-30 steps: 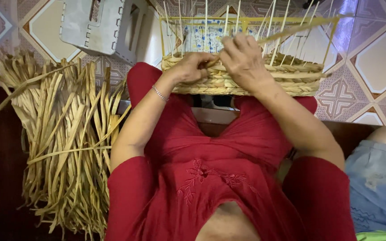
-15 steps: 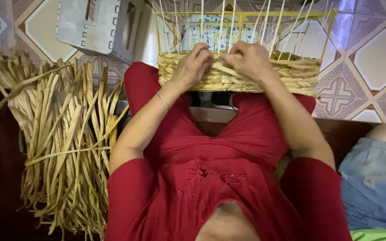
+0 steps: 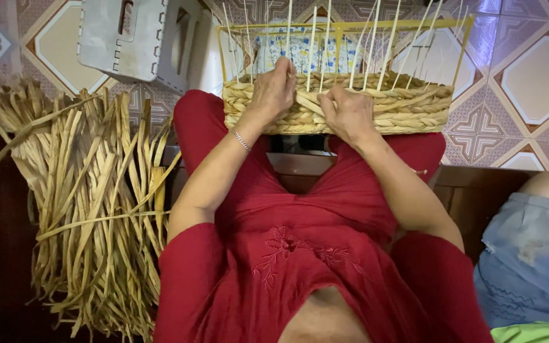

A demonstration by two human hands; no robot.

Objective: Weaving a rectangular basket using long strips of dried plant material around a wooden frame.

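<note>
On the lap: half-woven basket (image 3: 376, 111), far side hidden behind pale upright stakes. Left hand (image 3: 274, 89) pinched on the woven rim, right hand (image 3: 349, 114) closed on a braided strand (image 3: 309, 101); fingertips hard to make out. Bundle of dried reeds (image 3: 90, 209) cut off at left

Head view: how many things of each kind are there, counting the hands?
Bare hands: 2, left and right
Half-woven straw basket on a yellow wire frame: 1
Bundle of dried straw strips: 1
Grey plastic stool: 1
Total: 5
</note>
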